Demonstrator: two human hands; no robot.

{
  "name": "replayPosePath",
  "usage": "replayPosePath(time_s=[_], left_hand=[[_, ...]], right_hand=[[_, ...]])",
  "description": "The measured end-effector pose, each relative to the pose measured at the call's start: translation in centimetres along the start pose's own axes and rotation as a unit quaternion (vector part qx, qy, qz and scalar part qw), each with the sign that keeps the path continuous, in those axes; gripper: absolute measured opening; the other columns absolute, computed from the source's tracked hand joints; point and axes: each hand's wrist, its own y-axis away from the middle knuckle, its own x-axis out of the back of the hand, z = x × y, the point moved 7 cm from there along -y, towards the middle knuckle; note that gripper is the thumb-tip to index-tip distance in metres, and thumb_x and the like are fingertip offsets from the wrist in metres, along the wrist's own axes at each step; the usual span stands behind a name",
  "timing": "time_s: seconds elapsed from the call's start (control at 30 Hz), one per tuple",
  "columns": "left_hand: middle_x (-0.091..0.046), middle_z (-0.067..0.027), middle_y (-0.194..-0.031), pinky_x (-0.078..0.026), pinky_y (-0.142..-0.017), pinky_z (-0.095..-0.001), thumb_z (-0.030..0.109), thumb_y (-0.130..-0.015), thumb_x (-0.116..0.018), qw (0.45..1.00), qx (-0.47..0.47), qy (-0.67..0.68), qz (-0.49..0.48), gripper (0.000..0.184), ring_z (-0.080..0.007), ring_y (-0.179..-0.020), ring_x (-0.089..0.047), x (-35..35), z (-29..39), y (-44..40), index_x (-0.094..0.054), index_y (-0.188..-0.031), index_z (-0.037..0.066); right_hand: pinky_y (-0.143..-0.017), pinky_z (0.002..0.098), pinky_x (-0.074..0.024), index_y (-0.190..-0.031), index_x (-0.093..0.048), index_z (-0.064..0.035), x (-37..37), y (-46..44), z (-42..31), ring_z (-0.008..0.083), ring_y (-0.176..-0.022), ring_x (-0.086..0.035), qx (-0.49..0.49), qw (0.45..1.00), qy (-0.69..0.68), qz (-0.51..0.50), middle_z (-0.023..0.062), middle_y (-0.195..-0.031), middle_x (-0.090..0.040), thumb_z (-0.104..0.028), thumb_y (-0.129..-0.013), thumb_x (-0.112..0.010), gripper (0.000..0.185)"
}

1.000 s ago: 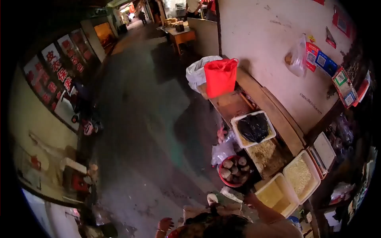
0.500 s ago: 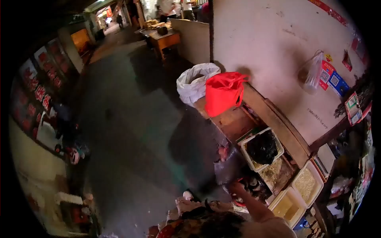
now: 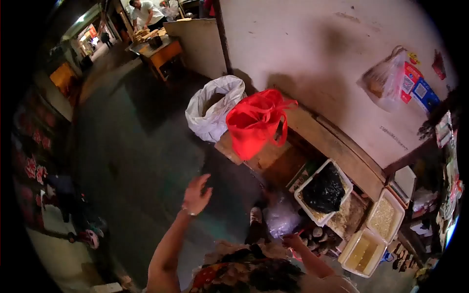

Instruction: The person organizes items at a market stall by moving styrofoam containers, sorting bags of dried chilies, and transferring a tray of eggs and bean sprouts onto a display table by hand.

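Left hand (image 3: pixel 197 196) now forward, red bag (image 3: pixel 250 131) beside sack (image 3: pixel 205 123)

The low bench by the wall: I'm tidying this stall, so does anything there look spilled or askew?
Possibly: pale bits lie loose on the bench beside the white tub topped with black plastic. That looks untidy, though I can't tell whether they spilled or were spread there.
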Motion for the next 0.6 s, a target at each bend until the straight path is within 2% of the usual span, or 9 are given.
replayPosePath(time_s=[0.03,0.1,0.2,0.3,0.4,0.47,0.53,0.57,0.6], left_hand=[[-0.05,-0.015,-0.114,-0.043,-0.081,-0.0362,0.013,-0.069,-0.067,0.994,-0.093,-0.059,0.01,0.057,-0.03,-0.099,-0.051,-0.4,3.6,-3.6,-0.044,-0.122,0.014],[-0.04,-0.0143,-0.126,-0.037,-0.089,-0.0415,0.017,-0.064,-0.071,0.971,-0.183,-0.151,-0.009,0.078,-0.0324,-0.111,-0.042,-2.5,8.6,-8.5,-0.032,-0.132,0.018],[-0.021,-0.0146,-0.14,-0.028,-0.095,-0.0484,0.021,-0.058,-0.076,0.957,-0.23,-0.172,-0.032,0.099,-0.034,-0.126,-0.025,-5.5,12.6,-15.6,-0.019,-0.138,0.022],[-0.016,-0.0177,-0.142,-0.022,-0.096,-0.0585,0.03,-0.057,-0.077,0.949,-0.198,-0.239,-0.058,0.109,-0.0364,-0.129,-0.018,-8.7,13.1,-21.4,-0.007,-0.14,0.024],[-0.012,-0.0173,-0.143,-0.014,-0.097,-0.0615,0.033,-0.056,-0.077,0.939,-0.202,-0.269,-0.077,0.114,-0.0365,-0.131,-0.012,-12.2,12.6,-25.8,-0.001,-0.14,0.025],[-0.025,-0.0185,-0.138,-0.009,-0.099,-0.0605,0.033,-0.059,-0.076,0.936,-0.213,-0.27,-0.077,0.112,-0.0379,-0.128,-0.018,-14.2,12.2,-27.5,0.0,-0.14,0.025],[-0.045,-0.0184,-0.123,-0.008,-0.098,-0.0619,0.029,-0.064,-0.072,0.915,-0.199,-0.287,-0.204,0.107,-0.0373,-0.122,-0.031,-17.0,11.5,-28.2,0.003,-0.14,0.023],[-0.057,-0.016,-0.1,-0.025,-0.095,-0.0561,0.023,-0.069,-0.066,0.912,-0.24,-0.289,-0.163,0.088,-0.0329,-0.103,-0.05,-17.8,11.2,-28.3,-0.012,-0.138,0.017],[-0.057,-0.016,-0.1,-0.025,-0.095,-0.0561,0.023,-0.069,-0.066,0.912,-0.242,-0.286,-0.166,0.088,-0.0329,-0.103,-0.05,-18.5,10.0,-28.3,-0.012,-0.138,0.017]], right_hand=[[-0.057,0.0302,-0.0494,-0.098,-0.058,0.0029,0.4,-2.0,-0.7,0.0173,-0.065,-0.06,0.027,0.997,0.067,0.019,0.0088,-0.074,-0.06,-0.012,-0.08,-0.057,0.024],[-0.058,0.0315,-0.05,-0.099,-0.057,0.001,2.3,-3.5,-8.8,0.0198,-0.068,-0.061,-0.194,0.967,-0.155,0.052,0.0097,-0.079,-0.061,-0.015,-0.08,-0.058,0.024],[-0.06,0.0329,-0.0481,-0.109,-0.051,-0.0037,4.5,-9.7,-13.4,0.0181,-0.074,-0.059,-0.184,0.948,-0.242,0.097,0.0076,-0.09,-0.059,-0.021,-0.079,-0.06,0.036],[-0.069,0.035,-0.046,-0.114,-0.047,-0.0082,7.5,-15.3,-25.3,0.0189,-0.089,-0.055,-0.174,0.94,-0.271,0.109,0.005,-0.099,-0.057,-0.021,-0.077,-0.062,0.042],[-0.074,0.0355,-0.044,-0.113,-0.046,-0.0097,9.1,-21.2,-28.5,0.0195,-0.094,-0.052,-0.108,0.901,-0.407,0.106,0.0041,-0.102,-0.055,-0.019,-0.076,-0.062,0.041],[-0.067,0.0321,-0.045,-0.115,-0.047,-0.0101,10.4,-24.1,-31.7,0.0183,-0.087,-0.054,-0.051,0.86,-0.488,0.141,0.0052,-0.099,-0.056,-0.019,-0.079,-0.06,0.039],[-0.06,0.0287,-0.0459,-0.117,-0.048,-0.0104,11.1,-24.3,-37.0,0.0171,-0.08,-0.056,0.001,0.815,-0.555,0.167,0.0063,-0.096,-0.058,-0.018,-0.081,-0.057,0.037],[-0.056,0.027,-0.0463,-0.117,-0.048,-0.0106,11.1,-24.2,-37.9,0.0165,-0.076,-0.057,0.017,0.808,-0.561,0.178,0.0068,-0.095,-0.058,-0.018,-0.083,-0.056,0.036],[-0.056,0.0273,-0.0467,-0.117,-0.049,-0.0097,11.0,-24.0,-36.2,0.0167,-0.077,-0.058,0.012,0.827,-0.534,0.177,0.0071,-0.094,-0.059,-0.018,-0.083,-0.056,0.035]])
